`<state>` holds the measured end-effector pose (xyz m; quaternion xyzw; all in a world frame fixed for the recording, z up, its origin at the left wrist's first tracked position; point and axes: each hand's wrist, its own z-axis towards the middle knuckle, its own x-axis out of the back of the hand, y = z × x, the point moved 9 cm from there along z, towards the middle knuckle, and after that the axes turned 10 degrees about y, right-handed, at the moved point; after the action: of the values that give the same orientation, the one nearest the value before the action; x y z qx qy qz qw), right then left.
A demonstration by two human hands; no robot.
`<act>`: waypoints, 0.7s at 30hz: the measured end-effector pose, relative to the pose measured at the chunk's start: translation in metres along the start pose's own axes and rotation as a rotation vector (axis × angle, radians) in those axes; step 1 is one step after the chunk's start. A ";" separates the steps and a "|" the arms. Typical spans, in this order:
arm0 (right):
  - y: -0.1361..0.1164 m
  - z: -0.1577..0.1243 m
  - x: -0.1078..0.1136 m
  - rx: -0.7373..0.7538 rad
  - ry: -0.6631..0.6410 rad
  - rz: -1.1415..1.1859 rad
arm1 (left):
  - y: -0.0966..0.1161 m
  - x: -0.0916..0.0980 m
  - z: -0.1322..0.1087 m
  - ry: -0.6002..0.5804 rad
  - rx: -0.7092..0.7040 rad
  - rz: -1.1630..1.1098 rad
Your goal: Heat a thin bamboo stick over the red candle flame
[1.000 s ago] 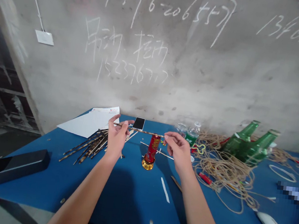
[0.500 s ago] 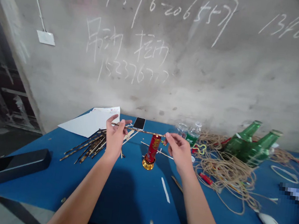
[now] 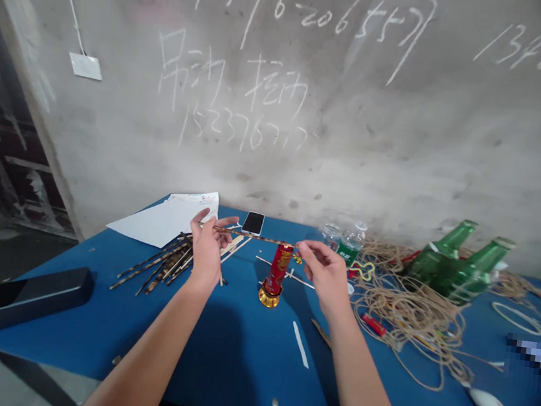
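Note:
My left hand [image 3: 207,245] holds the left part of a thin, mottled brown stick [image 3: 259,237], thumb against it and some fingers spread. The stick's other end is pinched between thumb and fingertips of my right hand [image 3: 325,269]. It runs nearly level across the top of an upright red cylinder [image 3: 279,268] with gold markings and a gold base; whether they touch I cannot tell. Beside my left wrist, a bundle of similar dark sticks [image 3: 165,266] lies on the blue table [image 3: 214,353].
White papers [image 3: 165,220] and a phone [image 3: 253,223] lie at the back. Right of my hands are a plastic bottle [image 3: 351,243], tangled twine [image 3: 409,310] and green glass bottles [image 3: 473,268]. A long dark box [image 3: 25,299] occupies the left edge; a white strip [image 3: 300,344] lies in front.
The thumb and fingers of my left hand have shifted slightly along the stick. My right hand keeps its pinch, and the whole view has moved a little.

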<state>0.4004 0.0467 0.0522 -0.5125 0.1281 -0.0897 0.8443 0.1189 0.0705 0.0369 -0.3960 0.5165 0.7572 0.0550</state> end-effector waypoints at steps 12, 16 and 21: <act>0.002 -0.002 -0.002 -0.005 -0.032 -0.031 | -0.001 0.001 0.001 0.029 0.049 -0.051; 0.001 -0.001 -0.001 -0.008 -0.015 -0.032 | -0.002 0.001 0.001 0.021 0.044 -0.041; 0.003 0.000 0.001 0.007 -0.009 -0.049 | -0.003 0.002 0.002 0.021 0.034 -0.024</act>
<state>0.4013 0.0478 0.0492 -0.5129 0.1115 -0.1083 0.8443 0.1178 0.0728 0.0339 -0.4092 0.5252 0.7433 0.0654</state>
